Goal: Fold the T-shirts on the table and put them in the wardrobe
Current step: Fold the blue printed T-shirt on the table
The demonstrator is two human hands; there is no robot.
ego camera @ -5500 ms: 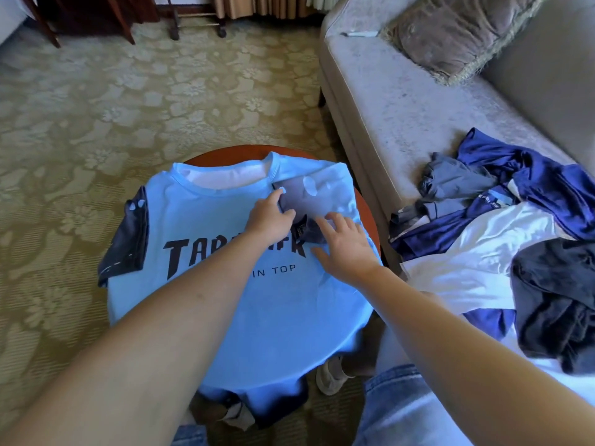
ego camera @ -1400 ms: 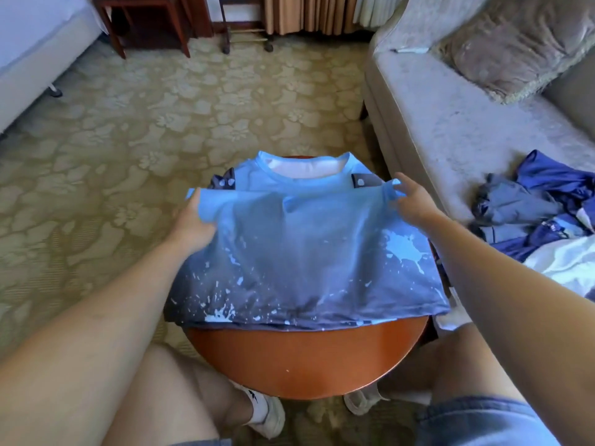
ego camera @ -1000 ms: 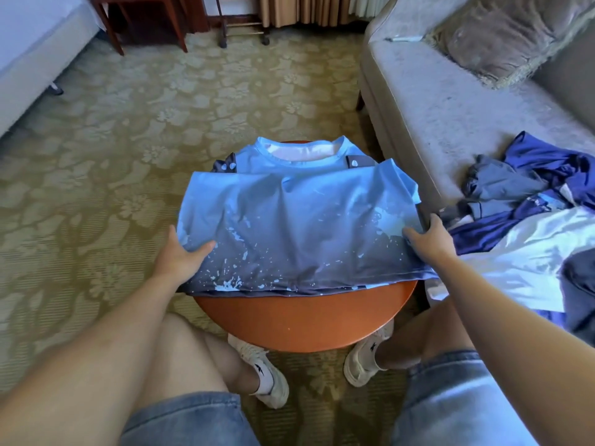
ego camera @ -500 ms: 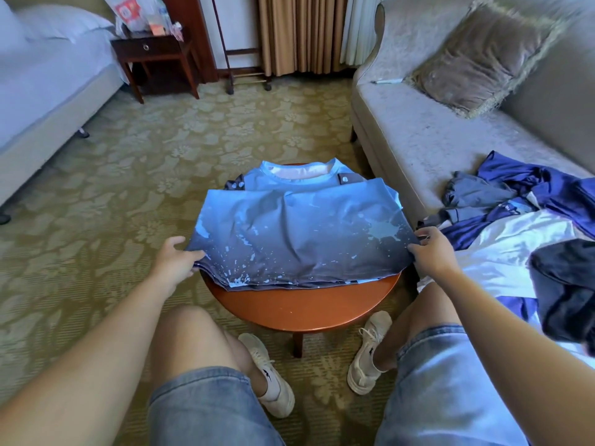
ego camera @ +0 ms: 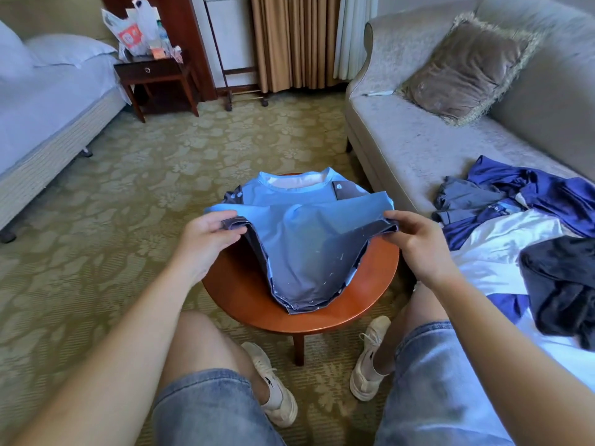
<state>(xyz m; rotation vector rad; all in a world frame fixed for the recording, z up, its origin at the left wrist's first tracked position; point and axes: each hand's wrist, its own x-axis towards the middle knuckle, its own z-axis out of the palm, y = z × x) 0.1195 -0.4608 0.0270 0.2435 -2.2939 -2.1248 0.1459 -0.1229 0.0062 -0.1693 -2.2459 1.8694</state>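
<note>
A light blue T-shirt (ego camera: 302, 246) with a dark, paint-splattered lower part lies folded on the round wooden table (ego camera: 244, 300). Its collar points away from me. My left hand (ego camera: 209, 239) pinches the folded near edge at its left corner. My right hand (ego camera: 415, 239) pinches the same edge at its right corner. Both corners are lifted off the table, and the cloth between them sags down onto the tabletop. The wardrobe is not in view.
A pile of unfolded shirts (ego camera: 521, 226), blue, white and dark, lies on the grey sofa (ego camera: 418, 146) to my right, with a brown cushion (ego camera: 463, 66) behind. A bed (ego camera: 42, 117) and a nightstand (ego camera: 154, 75) stand at the left. My knees flank the table.
My hands gripped the near corners of the folded shirt and raised them up and away from me, so the near half now hangs between them. The camera has tilted up.
</note>
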